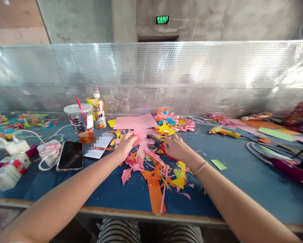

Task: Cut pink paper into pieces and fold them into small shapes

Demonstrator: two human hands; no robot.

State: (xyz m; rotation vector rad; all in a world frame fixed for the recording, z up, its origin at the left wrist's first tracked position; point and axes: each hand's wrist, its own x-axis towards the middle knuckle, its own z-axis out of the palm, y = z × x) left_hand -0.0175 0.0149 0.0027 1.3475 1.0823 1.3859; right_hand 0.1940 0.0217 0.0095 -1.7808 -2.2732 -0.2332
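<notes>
Pinched in the left hand [126, 143] grip is a pink paper piece [139, 134], at twelve o'clock of the scrap pile [153, 170] on the bench [242, 179]; right hand [176, 147] clamps red-handled scissors [166, 152] at three o'clock.

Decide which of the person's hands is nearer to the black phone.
Left. The left hand pinches pink paper a short way right of the black phone; the right hand lies farther right.

Single head-worn camera, positioned above the near edge of the bench [242, 189]. It faces forward and down, close over the work area, with the perforated screen [217, 74] closing the far side.
</notes>
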